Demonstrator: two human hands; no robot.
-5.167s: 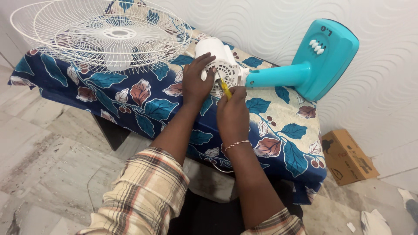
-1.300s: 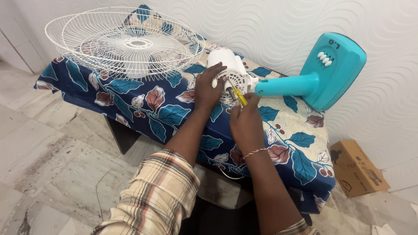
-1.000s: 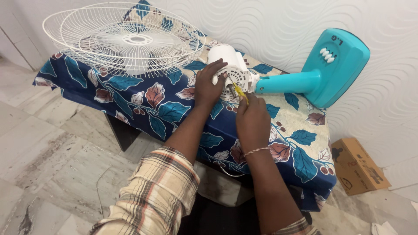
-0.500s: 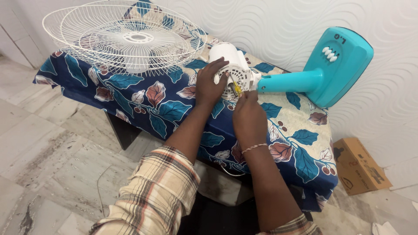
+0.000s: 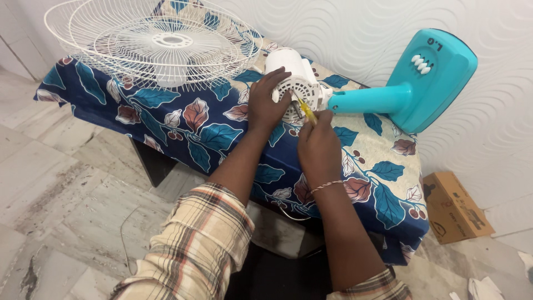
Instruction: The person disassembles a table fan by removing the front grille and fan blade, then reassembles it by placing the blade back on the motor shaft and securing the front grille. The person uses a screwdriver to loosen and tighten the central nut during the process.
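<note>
A counter (image 5: 388,183) draped in a blue leaf-patterned cloth carried everything. A white wire fan guard (image 5: 150,47) rested at its far left corner. A turquoise fan base (image 5: 430,78) lay on its side at the far right edge, its stem joined to the white motor housing (image 5: 291,72) near the middle. The left hand (image 5: 266,103) lay clenched on that housing. The right hand (image 5: 319,147) pinched a yellow-handled screwdriver (image 5: 305,111) against the housing's grille.

A home room: cloth-covered table (image 5: 383,183), tiled floor (image 5: 61,189), textured wall (image 5: 355,33).
</note>
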